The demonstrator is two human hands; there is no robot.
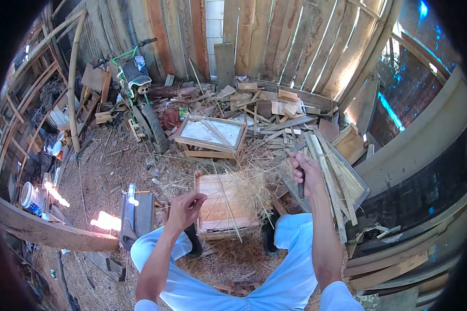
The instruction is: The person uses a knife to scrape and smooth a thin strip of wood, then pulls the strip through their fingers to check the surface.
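My left hand (186, 208) is closed in a pinch on the end of a thin strip, above the left side of a low wooden box (225, 225). My right hand (307, 173) is wrapped round the dark handle of a knife (301, 187), held upright to the right of the box. A pile of fine pale shavings (255, 191) lies at the box's right side. Several thin sticks (224, 199) lie across the slatted top of the box, between my knees.
A framed tray (208, 132) and scrap wood (275, 106) lie ahead. A small bike (142, 111) stands at the back left. Long planks (329, 176) lean at my right. A handsaw (127, 223) rests by my left knee, near a wooden beam (52, 230).
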